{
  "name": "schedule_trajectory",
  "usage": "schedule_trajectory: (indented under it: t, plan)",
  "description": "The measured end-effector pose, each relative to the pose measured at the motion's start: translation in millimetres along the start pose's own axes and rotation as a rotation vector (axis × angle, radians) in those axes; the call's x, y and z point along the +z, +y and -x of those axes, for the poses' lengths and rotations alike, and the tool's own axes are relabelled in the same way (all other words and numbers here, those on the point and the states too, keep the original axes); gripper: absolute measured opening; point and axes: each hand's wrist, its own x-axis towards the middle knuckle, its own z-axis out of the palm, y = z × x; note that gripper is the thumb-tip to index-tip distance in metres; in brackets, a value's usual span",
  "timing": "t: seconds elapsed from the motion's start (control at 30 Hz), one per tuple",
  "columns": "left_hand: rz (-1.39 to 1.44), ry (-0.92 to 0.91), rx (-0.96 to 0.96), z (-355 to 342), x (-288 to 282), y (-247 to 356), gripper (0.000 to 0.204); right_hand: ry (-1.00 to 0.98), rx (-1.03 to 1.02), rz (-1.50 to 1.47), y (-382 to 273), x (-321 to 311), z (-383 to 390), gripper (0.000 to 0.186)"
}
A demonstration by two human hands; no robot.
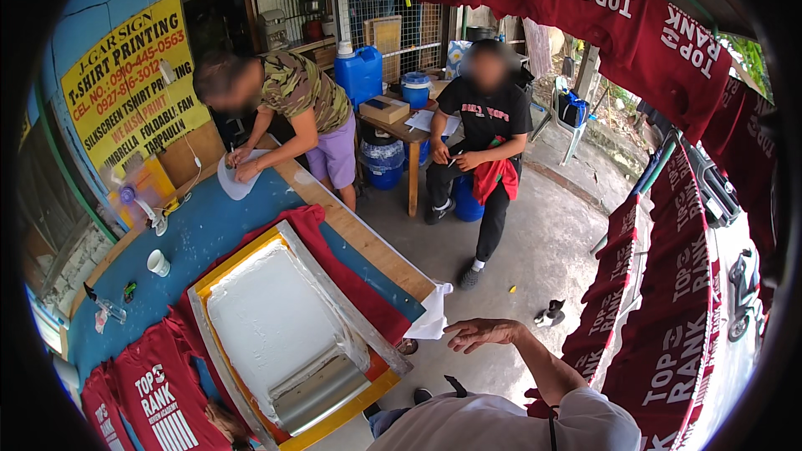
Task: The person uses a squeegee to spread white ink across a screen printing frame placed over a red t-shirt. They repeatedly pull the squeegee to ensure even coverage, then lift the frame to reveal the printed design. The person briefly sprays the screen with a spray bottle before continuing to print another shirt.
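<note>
A silkscreen frame [342, 296] lies tilted on the table over dark red cloth, with white ink [263, 317] spread across its mesh. Near its lower end a pale, ink-smeared bar [305, 372] crosses the mesh. My right hand [484, 334] hovers in the air right of the frame, fingers stretched out and holding nothing. At the frame's lower left edge, what looks like my left hand [224, 422] shows in part, beside a printed dark red shirt [159, 388]. Its fingers are too dark and hidden to read.
Across the blue-topped table [196, 225], a person [301, 108] leans over a white sheet [242, 175]. Another person [480, 129] sits near a small wooden table [409, 129]. A white cup [158, 263] stands on the blue top. Printed red shirts [668, 317] hang at right; a cat [550, 314] is on the floor.
</note>
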Motion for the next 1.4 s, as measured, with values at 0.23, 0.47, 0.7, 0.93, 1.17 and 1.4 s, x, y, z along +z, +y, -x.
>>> schedule_trajectory:
  t: [0.23, 0.47, 0.7, 0.93, 1.17, 1.4]
  plan:
    - [-0.237, 0.172, 0.158, 6.8, 11.2, -14.5, 0.026, -0.024, 0.02, -0.016, -0.1, 0.6, -1.5, 0.101]
    - [0.006, -0.129, -0.084, 15.4, 19.3, -26.9, 0.039, -0.013, 0.032, -0.013, 3.8, 4.6, -7.0, 0.1]
    - [0.05, -0.064, -0.039, 15.1, 15.8, -16.3, 0.038, 0.318, 0.105, 0.726, -47.8, -32.7, 10.7, 0.151]
    - [-0.017, -0.034, 0.032, 8.5, 15.0, -18.7, 0.037, 0.892, -0.356, 0.148, -222.7, -174.5, 66.2, 0.157]
    - [0.034, -0.078, -0.005, 12.4, 17.4, -31.0, 0.04, 0.651, -0.195, 0.098, -245.3, -167.4, 66.2, 0.16]
    - [-0.055, -0.133, -0.085, 16.4, 21.8, -27.8, 0.043, 0.521, -0.017, 0.244, -124.8, -116.8, -66.8, 0.127]
